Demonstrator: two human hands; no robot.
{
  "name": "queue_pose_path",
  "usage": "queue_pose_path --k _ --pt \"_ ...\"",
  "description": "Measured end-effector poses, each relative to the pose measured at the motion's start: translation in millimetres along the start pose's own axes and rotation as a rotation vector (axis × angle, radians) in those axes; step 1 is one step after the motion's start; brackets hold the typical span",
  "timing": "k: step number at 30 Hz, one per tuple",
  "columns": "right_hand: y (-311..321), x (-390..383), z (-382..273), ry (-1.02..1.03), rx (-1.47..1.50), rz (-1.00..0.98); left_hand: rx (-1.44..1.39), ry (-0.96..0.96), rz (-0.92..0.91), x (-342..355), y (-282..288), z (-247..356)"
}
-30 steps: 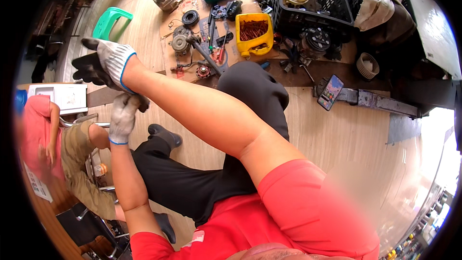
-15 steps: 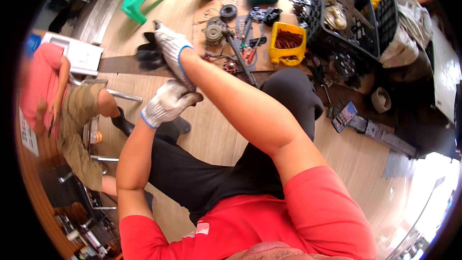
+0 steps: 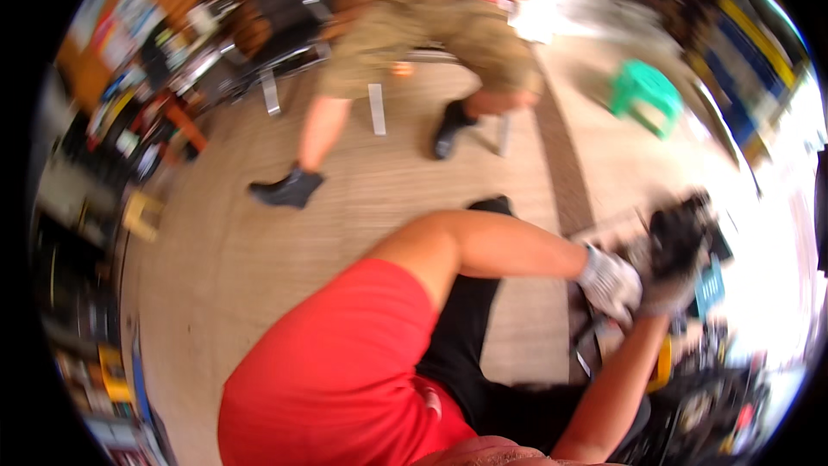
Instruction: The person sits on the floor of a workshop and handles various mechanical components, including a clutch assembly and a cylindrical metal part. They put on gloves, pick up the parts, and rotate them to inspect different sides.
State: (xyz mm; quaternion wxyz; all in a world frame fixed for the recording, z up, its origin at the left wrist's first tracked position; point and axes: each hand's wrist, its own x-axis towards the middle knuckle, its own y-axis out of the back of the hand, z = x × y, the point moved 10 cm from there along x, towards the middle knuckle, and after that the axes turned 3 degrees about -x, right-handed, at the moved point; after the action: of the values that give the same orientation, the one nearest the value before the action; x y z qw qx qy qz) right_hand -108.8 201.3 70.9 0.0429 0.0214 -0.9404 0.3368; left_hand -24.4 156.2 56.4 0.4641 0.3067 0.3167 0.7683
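- We see our left hand (image 3: 609,285), in a whitish knit glove, curled against the cuff of the right glove (image 3: 668,297); blur keeps us from telling whether it pinches the cloth.
- Our right hand (image 3: 677,250) is raised just beside it, the glove's dark side toward us, fingers loosely extended as far as the blur shows.
- Just right of the right hand, we find a teal case (image 3: 709,287).
- Below that hand, our right forearm blocks part of a yellow container (image 3: 662,367); dark machine parts (image 3: 699,406) crowd near it.
- Above the right hand, well apart, a green stool (image 3: 645,91) stands on the floor (image 3: 224,293).
- Up and left of both hands, we have a seated person (image 3: 423,26) in khaki shorts, one black boot (image 3: 451,131) near a brown floor strip (image 3: 561,155).
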Motion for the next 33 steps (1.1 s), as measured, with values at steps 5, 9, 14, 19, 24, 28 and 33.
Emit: queue_pose_path --k 5,9,14,19,24,28,33 --pt "-17.0 9.3 19.1 -0.204 -0.156 -0.005 0.089 0.075 -0.111 13.1 -17.4 -8.0" --pt "-17.8 6.9 11.3 -0.023 -0.4 0.031 0.166 0.104 -0.051 9.2 -9.5 -21.2" --pt "-21.3 -4.7 -0.7 0.003 -0.484 0.121 0.193 0.416 -0.027 -16.9 31.6 -64.8" --pt "-27.7 -7.0 5.5 -0.134 -0.315 0.062 0.262 0.653 0.087 -42.7 78.7 -106.0" --pt "14.4 -34.8 2.7 -0.262 -0.579 0.195 0.344 0.387 0.36 -17.6 101.2 -88.6" --pt "-9.8 -37.2 31.8 -0.362 -0.154 -0.06 0.085 0.166 0.701 -35.4 113.3 -56.3" --pt "-26.3 -73.9 41.0 -0.379 0.171 -0.157 -0.045 0.438 0.719 -44.1 98.8 -54.1"
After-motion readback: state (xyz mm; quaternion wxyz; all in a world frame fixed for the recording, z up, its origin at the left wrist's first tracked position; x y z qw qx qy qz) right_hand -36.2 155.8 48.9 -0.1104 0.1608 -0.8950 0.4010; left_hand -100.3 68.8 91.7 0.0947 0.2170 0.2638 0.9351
